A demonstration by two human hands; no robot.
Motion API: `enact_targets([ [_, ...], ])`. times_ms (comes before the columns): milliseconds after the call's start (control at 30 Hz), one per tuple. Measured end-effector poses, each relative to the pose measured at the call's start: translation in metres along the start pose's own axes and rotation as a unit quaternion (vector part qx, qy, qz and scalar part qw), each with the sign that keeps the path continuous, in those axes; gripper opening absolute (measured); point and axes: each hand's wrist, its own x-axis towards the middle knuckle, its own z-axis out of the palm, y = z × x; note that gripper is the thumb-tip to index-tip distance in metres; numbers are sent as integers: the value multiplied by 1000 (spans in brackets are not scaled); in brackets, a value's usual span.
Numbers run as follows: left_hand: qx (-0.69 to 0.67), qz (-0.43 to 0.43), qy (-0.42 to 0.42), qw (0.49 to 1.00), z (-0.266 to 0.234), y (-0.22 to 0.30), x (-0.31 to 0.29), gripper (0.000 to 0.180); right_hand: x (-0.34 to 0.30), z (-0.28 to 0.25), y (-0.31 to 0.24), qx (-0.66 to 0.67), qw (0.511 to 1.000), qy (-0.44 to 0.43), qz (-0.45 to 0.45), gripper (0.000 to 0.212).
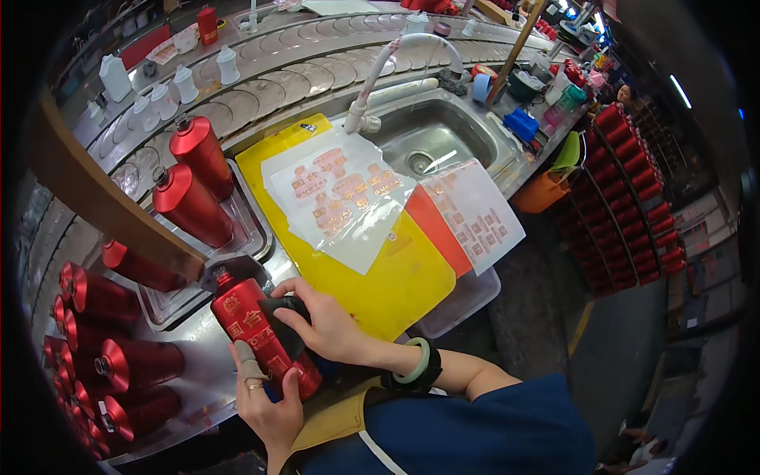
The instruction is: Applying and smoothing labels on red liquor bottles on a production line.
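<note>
A red metallic bottle with gold lettering and an emblem lies tilted in front of me, its neck toward the far left. My left hand grips its lower part from the near side; one finger is wrapped in grey and another wears a ring. In my right hand is a flat black pad, like a rubber scraper, pressed against the bottle's right side beside the lettering. To the right of the bottle, clear transfer sheets with red and gold designs lie on a yellow board.
More red bottles crowd the left, and two stand on a metal tray. A brown post slants across there. Beyond the board are a sink with a white faucet and a slatted conveyor. Racked red bottles stand right.
</note>
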Motion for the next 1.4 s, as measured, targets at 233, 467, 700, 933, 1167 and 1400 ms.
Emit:
enact_targets([
  [233, -28, -71, -42, 996, -3, 0, -4, 76, -3, 0, 5, -21, 999, 28, -5, 26],
  [467, -71, -67, -32, 995, -7, -5, 0, 68, 6, -17, 5, -144, 989, 39, -2, 24],
  [700, -518, -282, -13, 808, 4, -27, 21, 58, 11, -30, 11, 103, 991, 14, 83, 20],
  [933, -586, -292, -32, 755, 13, -29, 37, 61, 13, -5, 8, 219, 936, -95, 259, 41],
  [1167, -610, -335, -41, 717, 7, -32, 33, 60, 18, 1, 10, 155, 957, -113, 216, 45],
  [1400, -281, -113, 35, 952, 1, -22, 34, 62, 44, -25, -18, 102, 976, -108, 157, 34],
])
